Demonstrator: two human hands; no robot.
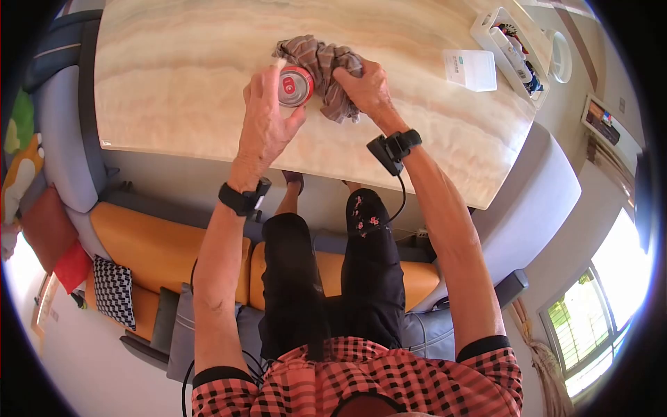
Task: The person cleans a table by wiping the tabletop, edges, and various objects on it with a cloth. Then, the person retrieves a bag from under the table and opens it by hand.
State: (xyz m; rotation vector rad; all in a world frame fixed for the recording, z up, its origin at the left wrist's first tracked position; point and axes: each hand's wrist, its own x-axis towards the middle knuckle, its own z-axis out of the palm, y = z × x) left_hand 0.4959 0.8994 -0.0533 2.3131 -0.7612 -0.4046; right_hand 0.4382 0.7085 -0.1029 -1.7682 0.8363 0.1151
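Observation:
A red can (295,87) with a silver top stands upright over the marble-patterned table (208,42). My left hand (267,115) is wrapped round its left side, thumb at the near edge and fingers at the far left. Against the can's right side lies a crumpled brown striped cloth (323,66). My right hand (367,87) grips the cloth's right part, its thumb pressed on top; some of its fingers are hidden behind the cloth. Both wrists wear black bands.
At the table's right stands a white organizer (524,66) with small items, beside a clear plastic box (471,69). A white round-topped object (558,55) is just beyond. An orange sofa (167,243) lies below the table's near edge.

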